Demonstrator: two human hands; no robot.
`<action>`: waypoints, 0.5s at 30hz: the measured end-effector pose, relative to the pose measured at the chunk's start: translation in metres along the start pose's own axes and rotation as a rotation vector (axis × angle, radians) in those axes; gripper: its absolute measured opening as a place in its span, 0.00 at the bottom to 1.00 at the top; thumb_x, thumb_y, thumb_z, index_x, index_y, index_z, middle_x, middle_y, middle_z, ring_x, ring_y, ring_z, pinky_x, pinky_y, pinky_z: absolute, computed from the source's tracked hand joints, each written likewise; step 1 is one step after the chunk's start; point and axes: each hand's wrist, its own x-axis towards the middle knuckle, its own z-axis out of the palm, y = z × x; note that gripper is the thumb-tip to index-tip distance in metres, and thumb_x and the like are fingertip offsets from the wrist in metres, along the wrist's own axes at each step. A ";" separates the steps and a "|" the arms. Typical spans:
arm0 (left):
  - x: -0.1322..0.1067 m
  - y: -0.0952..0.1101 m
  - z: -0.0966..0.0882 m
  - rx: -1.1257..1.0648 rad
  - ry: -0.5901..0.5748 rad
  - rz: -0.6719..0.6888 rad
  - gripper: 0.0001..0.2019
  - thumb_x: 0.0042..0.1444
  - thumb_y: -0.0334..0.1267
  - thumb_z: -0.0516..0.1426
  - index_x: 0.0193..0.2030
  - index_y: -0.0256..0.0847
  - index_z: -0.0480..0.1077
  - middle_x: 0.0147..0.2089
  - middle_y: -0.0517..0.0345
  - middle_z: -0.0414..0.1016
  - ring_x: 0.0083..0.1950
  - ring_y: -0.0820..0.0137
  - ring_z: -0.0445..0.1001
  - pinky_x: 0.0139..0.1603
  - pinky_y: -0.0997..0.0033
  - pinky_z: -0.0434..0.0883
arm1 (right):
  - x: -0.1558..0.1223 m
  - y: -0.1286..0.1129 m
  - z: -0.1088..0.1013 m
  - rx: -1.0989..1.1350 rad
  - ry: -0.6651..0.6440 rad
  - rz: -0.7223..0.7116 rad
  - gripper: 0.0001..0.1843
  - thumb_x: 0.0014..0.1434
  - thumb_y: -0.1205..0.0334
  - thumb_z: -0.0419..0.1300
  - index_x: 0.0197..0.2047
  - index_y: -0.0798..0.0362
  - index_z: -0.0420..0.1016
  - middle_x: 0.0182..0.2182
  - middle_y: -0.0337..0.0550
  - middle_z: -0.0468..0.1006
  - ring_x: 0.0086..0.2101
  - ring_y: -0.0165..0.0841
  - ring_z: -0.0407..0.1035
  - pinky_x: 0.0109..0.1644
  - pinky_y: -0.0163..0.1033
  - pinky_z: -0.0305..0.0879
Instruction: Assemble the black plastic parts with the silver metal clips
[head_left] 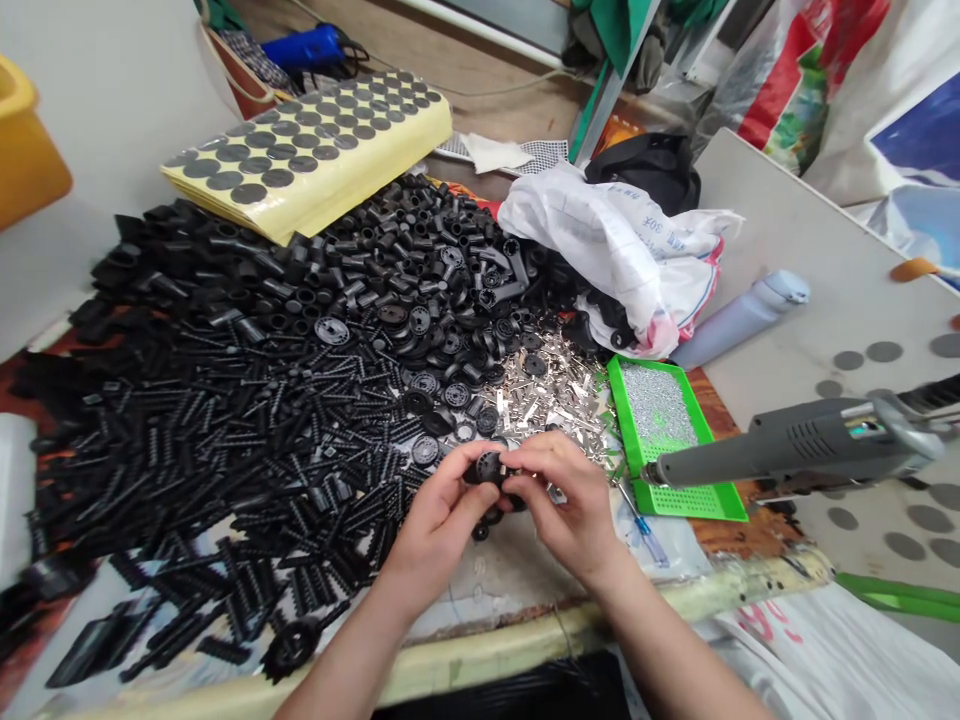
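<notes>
Near the front edge of the table, my left hand (pixel 437 522) is closed on a small round black plastic part (pixel 489 465). My right hand (pixel 574 505) meets it from the other side, thumb and forefinger pinched at the part's right side. A tiny light-coloured piece shows at those fingertips, too small to name with certainty. Just beyond my hands lie round black plastic discs (pixel 456 395) and a heap of small silvery metal strips (pixel 551 385). More black pieces sit under my fingers, partly hidden.
Black ribbed plastic rods (pixel 300 420) and black tubular parts (pixel 315 270) cover the left and back. To the right are a green tray (pixel 626 420) of small metal pieces, a grey power screwdriver (pixel 750 455) and a blue-handled screwdriver (pixel 649 535). Yellow sticker sheets (pixel 360 165) lie behind.
</notes>
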 end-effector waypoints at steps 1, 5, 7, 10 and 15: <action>-0.001 -0.001 -0.001 -0.014 -0.018 -0.007 0.12 0.57 0.36 0.56 0.49 0.42 0.69 0.36 0.59 0.76 0.37 0.70 0.73 0.41 0.72 0.69 | -0.001 0.001 0.001 -0.011 0.012 -0.003 0.11 0.60 0.71 0.56 0.43 0.47 0.74 0.32 0.41 0.74 0.33 0.34 0.70 0.36 0.40 0.68; -0.002 0.000 -0.003 -0.194 -0.038 -0.033 0.18 0.58 0.42 0.57 0.54 0.41 0.68 0.49 0.52 0.76 0.50 0.65 0.72 0.51 0.69 0.68 | 0.001 0.000 -0.003 -0.047 0.037 0.027 0.09 0.60 0.71 0.55 0.38 0.49 0.73 0.31 0.42 0.74 0.32 0.33 0.70 0.35 0.40 0.67; 0.000 0.002 -0.004 -0.268 -0.006 -0.046 0.20 0.56 0.42 0.59 0.54 0.40 0.68 0.51 0.51 0.75 0.52 0.64 0.73 0.53 0.67 0.68 | 0.004 -0.003 -0.007 -0.067 0.047 0.031 0.08 0.60 0.71 0.55 0.36 0.49 0.72 0.30 0.41 0.74 0.32 0.34 0.69 0.35 0.40 0.67; 0.002 0.004 -0.003 -0.271 -0.027 -0.074 0.16 0.54 0.40 0.61 0.48 0.38 0.68 0.38 0.53 0.79 0.38 0.66 0.78 0.43 0.66 0.73 | 0.007 -0.005 -0.011 -0.100 0.004 0.021 0.07 0.61 0.71 0.54 0.35 0.50 0.70 0.29 0.41 0.73 0.32 0.34 0.69 0.34 0.39 0.67; 0.002 0.002 -0.002 -0.214 -0.040 -0.078 0.09 0.53 0.35 0.60 0.38 0.37 0.67 0.24 0.58 0.77 0.22 0.72 0.73 0.26 0.72 0.69 | 0.005 -0.004 -0.010 -0.117 -0.042 -0.001 0.08 0.60 0.72 0.52 0.35 0.51 0.68 0.29 0.42 0.71 0.31 0.34 0.68 0.34 0.38 0.65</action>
